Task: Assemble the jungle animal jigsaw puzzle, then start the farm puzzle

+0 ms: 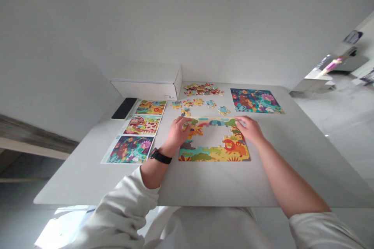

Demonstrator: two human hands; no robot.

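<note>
A jigsaw puzzle [204, 156] lies flat on the white table in front of me, its border joined around a hole in the middle. Lions show at its lower right. My left hand [179, 131] rests on the puzzle's upper left corner, fingers slightly bent and apart. At the upper right corner, my right hand [250, 127] touches the edge with thumb and fingers apart. Neither hand has a loose piece visible in it. Beyond the puzzle lie several loose pieces, among them a blue one [224, 110] and a yellow one [198, 102].
A heap of pieces [203, 89] lies at the back beside a white box [146, 88]. At the left are a black phone [124, 108] and a sheet with three pictures [136, 124]. A dark finished puzzle [255, 101] lies at the back right of the table [292, 155].
</note>
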